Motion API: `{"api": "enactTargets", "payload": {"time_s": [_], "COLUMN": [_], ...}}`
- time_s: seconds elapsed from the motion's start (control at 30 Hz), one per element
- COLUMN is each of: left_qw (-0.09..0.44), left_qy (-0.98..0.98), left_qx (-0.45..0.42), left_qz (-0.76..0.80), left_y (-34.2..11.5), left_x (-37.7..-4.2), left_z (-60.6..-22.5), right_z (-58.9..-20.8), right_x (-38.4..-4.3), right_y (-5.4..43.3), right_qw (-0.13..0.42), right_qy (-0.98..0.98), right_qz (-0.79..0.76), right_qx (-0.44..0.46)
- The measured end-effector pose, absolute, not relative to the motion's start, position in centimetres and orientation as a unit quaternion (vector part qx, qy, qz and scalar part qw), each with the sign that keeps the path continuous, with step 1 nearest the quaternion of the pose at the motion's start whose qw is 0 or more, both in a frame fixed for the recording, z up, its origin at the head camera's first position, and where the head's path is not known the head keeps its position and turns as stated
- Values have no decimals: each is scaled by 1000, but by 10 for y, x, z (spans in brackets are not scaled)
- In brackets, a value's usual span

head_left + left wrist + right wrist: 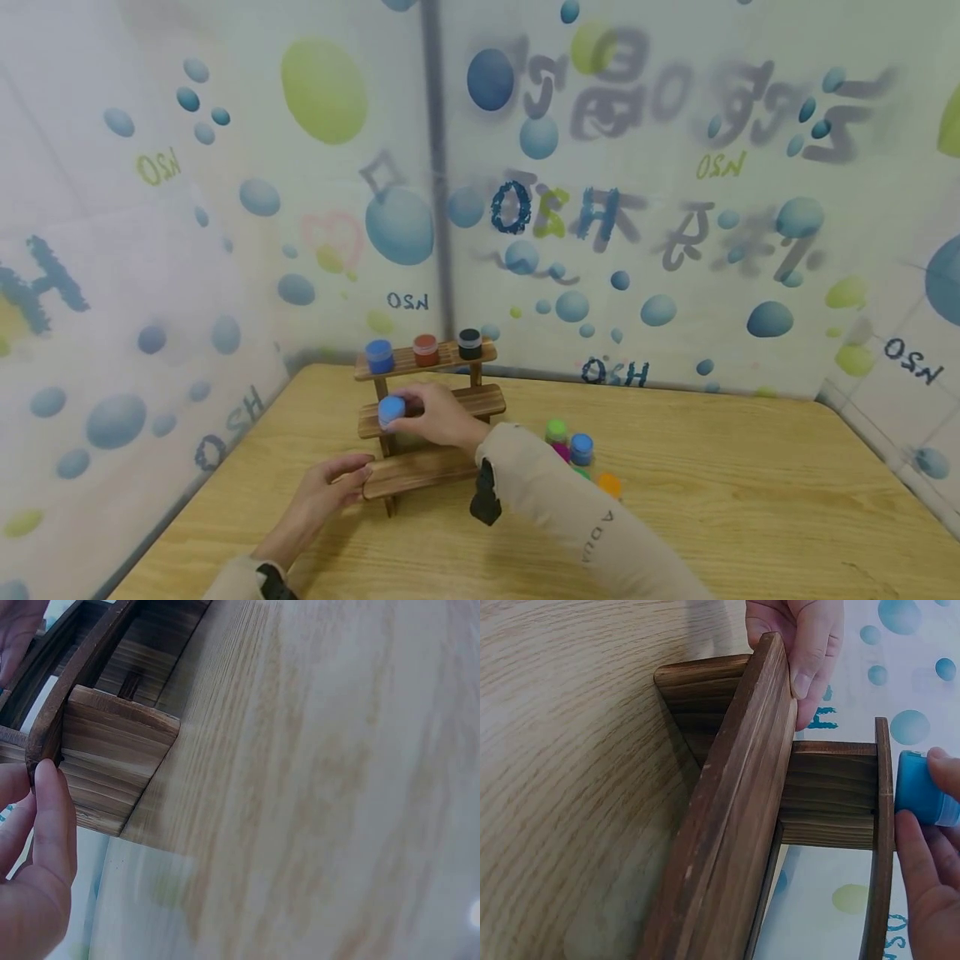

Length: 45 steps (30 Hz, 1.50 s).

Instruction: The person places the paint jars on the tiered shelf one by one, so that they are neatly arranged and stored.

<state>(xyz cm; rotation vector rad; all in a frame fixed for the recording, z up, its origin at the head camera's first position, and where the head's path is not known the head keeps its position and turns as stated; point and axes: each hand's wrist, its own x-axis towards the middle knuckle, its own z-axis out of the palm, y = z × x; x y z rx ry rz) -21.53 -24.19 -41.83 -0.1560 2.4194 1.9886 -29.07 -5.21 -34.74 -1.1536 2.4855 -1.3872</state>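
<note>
A three-step wooden stand [420, 472] stands on the table. My left hand [322, 492] pinches the left end of its lowest step between thumb and fingers, a grip also visible in the left wrist view. With thumb and fingers my right hand [438, 417] holds a small blue-lidded paint jar [391, 412] upright at the left end of the middle step. In the right wrist view this jar [917, 787] is against the step's board. Along the top step sit a blue jar [378, 357], a red-brown jar [426, 351] and a black jar [470, 344].
Several loose jars lie right of the stand on the wooden table [750, 500], among them a light green jar [556, 431], a blue jar [581, 450] and an orange jar [610, 484]. My right forearm partly hides the group. A patterned curtain [660, 250] hangs behind the table.
</note>
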Motion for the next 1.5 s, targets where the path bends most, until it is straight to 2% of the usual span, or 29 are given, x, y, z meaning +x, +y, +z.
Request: {"api": "enactTargets", "payload": {"time_s": [0.4, 1.5], "left_qw": [10, 6], "left_qy": [771, 777], "left_qx": [-48, -53], "left_qz": [635, 627], "left_y": [-242, -240], "left_x": [-216, -216], "left_z": [-418, -416], "right_z": [-350, -351], "right_x": [-293, -291], "right_y": [-59, -62], "right_qw": [34, 18], "right_qy": [816, 819], "right_qz": [-459, -454], "right_qx": [-349, -351]}}
